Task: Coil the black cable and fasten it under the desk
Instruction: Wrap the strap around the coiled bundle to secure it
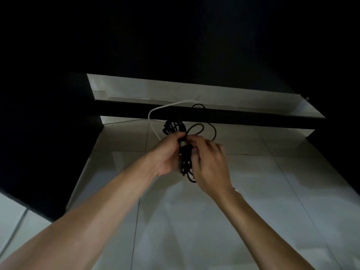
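A bundle of black cable [184, 152] hangs in several loops between my two hands, under the dark desk. My left hand [167, 152] grips the bundle's left side, thumb and fingers pinched at its middle. My right hand [210, 162] holds its right side, fingers curled onto the coil. A pale band [182, 142] circles the bundle where my fingertips meet. Loose black loops [202, 127] stick out above the hands and run up toward the dark crossbar [243, 114]. The coil's lower end pokes out below my right palm.
A white cable [153, 112] curves from the crossbar down behind my left hand. The desk's underside [175, 36] is black overhead, and a dark side panel [48, 143] stands at the left. Pale floor tiles [185, 221] lie below, a light wall strip [175, 90] beyond.
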### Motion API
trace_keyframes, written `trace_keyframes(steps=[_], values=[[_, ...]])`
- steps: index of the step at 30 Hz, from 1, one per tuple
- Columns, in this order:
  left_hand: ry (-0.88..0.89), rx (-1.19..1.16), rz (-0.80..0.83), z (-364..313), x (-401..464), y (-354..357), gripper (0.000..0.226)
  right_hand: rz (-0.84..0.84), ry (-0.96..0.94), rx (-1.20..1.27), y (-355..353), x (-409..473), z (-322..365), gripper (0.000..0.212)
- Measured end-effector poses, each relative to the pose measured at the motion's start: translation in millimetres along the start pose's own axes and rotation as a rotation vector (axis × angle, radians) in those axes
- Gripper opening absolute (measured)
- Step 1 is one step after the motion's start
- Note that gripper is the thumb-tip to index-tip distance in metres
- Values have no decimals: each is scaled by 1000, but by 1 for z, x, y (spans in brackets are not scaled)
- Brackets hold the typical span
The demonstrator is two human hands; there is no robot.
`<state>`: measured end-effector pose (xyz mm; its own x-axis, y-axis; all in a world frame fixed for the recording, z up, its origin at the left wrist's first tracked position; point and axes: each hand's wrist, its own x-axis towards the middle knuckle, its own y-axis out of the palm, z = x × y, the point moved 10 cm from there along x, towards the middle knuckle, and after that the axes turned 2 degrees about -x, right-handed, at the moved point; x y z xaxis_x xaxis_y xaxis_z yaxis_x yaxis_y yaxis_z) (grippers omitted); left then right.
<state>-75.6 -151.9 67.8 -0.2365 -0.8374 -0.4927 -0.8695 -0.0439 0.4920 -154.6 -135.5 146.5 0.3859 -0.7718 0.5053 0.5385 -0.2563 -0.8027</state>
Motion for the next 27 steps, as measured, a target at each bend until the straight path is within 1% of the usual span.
trace_keyframes(steps=[2,4,5,6,9,11,13,14,17,20,21,24,27], values=[[-7,-42,42,4,5,1,50,41,62,182,1,-3,-11,39],[-2,-63,61,4,9,6,44,47,196,443,-5,-2,-25,36],[10,-75,59,2,10,7,41,32,276,537,-9,-2,-33,35],[24,-87,62,-1,11,10,39,7,351,586,-14,-2,-43,34],[53,-85,71,-7,9,17,35,-22,488,589,-23,-1,-69,31],[83,-58,70,-9,7,22,27,58,502,547,-23,2,-75,25],[139,-25,55,-15,2,28,21,185,477,488,-21,3,-68,14],[162,0,31,-18,-1,30,19,212,461,466,-20,3,-64,16],[229,98,-6,-28,-10,36,20,127,434,394,-33,7,-53,26],[293,145,-12,-35,-16,36,17,25,355,216,-47,15,-38,28],[306,141,-22,-36,-18,34,15,14,327,143,-49,19,-34,30],[321,85,-69,-41,-21,23,13,86,228,-61,-43,32,-19,36],[282,7,-78,-41,-18,11,11,183,131,-97,-37,48,-6,33]])
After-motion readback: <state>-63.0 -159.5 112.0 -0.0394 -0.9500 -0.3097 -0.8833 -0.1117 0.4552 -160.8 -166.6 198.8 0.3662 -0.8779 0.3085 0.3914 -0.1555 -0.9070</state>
